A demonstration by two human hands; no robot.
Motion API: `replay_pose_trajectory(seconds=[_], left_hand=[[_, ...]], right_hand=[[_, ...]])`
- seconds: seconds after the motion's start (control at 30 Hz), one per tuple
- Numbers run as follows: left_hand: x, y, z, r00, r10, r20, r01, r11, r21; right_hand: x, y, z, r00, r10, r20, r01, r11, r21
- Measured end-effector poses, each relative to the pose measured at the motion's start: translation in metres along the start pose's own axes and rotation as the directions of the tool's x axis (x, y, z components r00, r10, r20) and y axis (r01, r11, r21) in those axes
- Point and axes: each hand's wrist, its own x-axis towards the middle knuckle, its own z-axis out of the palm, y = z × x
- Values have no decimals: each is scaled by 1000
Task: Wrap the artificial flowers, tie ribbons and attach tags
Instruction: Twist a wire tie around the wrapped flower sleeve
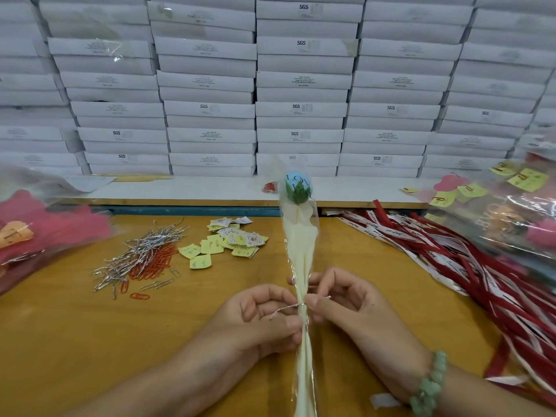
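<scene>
A single artificial flower [296, 188] with a pale blue head and green leaves stands upright in a cream and clear plastic wrap [299, 248]. A silver twist tie [288, 307] circles the narrow part of the wrap. My left hand [264, 320] grips the wrap just below the tie. My right hand [340, 296] pinches the tie's right end beside the wrap. Yellow tags [225, 243] lie on the table behind, with red and white ribbons [451, 260] at the right.
A pile of silver twist ties [141, 254] and orange paper clips [153, 264] lies at the left of the wooden table [90, 341]. Wrapped flowers lie at the far left [45, 233] and far right [511, 212]. White boxes [301, 85] are stacked behind.
</scene>
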Motion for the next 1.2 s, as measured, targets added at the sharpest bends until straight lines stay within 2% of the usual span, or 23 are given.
replay_pose_trajectory(seconds=[0.37, 0.73, 1.03, 1.2], left_hand=[[1, -1, 3, 997, 55, -55, -55, 998, -3], [4, -4, 2, 992, 62, -110, -67, 997, -38], [6, -5, -1, 992, 15, -128, -27, 996, -90], [6, -4, -1, 993, 27, -114, -36, 996, -79]], right_hand=[[0, -1, 0, 998, -12, 54, 13, 1000, -22], [4, 1, 0, 991, 134, 30, -137, 969, 207], [6, 4, -2, 978, 186, 98, -209, 917, 340], [6, 4, -4, 981, 169, 98, -193, 914, 356]])
